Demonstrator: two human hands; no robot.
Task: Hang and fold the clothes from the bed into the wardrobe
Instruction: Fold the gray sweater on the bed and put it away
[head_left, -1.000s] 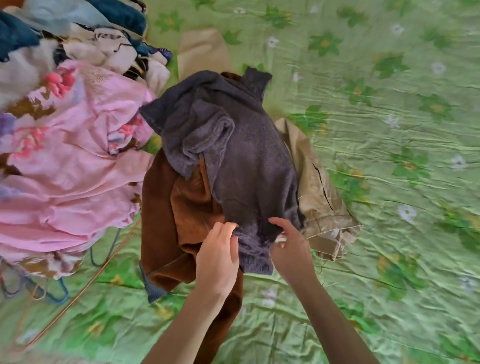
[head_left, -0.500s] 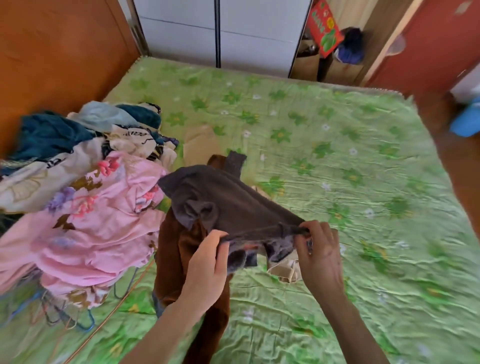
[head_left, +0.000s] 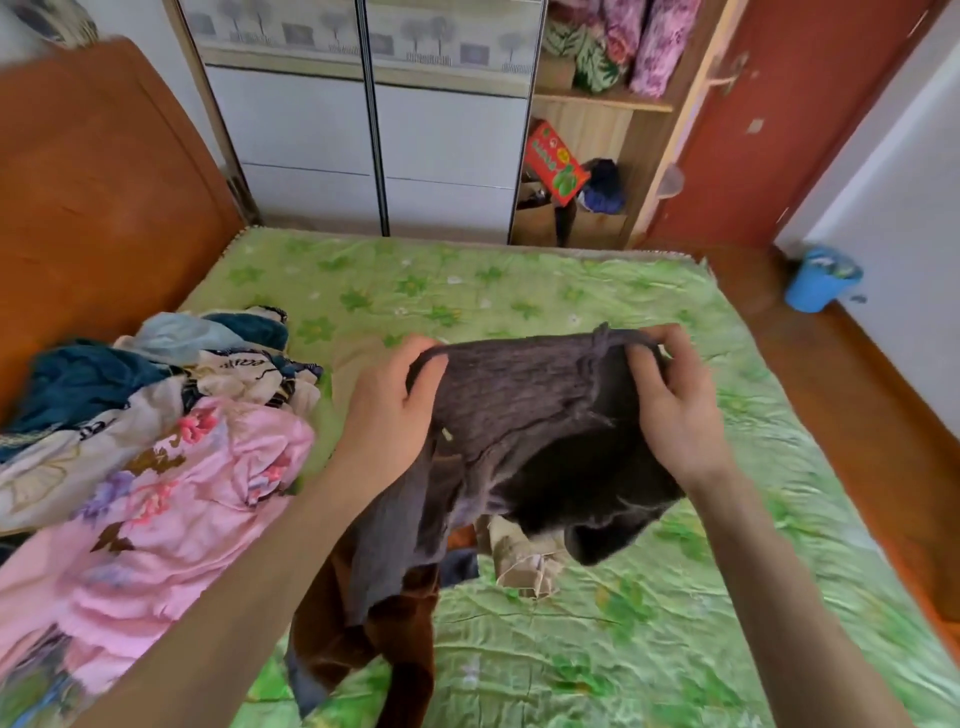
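A dark grey knitted garment (head_left: 519, 410) hangs in the air above the bed (head_left: 519, 280), stretched between both hands by its top edge. My left hand (head_left: 387, 415) grips the left end of that edge. My right hand (head_left: 670, 410) pinches the right end. Under the garment a brown piece of clothing (head_left: 400, 644) and a beige one (head_left: 524, 561) lie on the green flowered cover. A pile of clothes (head_left: 156, 457), pink on top, fills the bed's left side. The wardrobe (head_left: 363, 130) stands beyond the far edge, its white sliding doors closed.
An orange wooden headboard (head_left: 93, 197) rises at the left. Right of the doors an open shelf section (head_left: 587, 156) holds a red box, dark cloth and folded patterned bedding. A red door (head_left: 779, 104) and a blue bucket (head_left: 821, 280) stand at the right.
Both hands have lifted the grey garment off the brown clothing and raised it, pulling its edge taut. The view has tilted up from the bed to take in the wardrobe.
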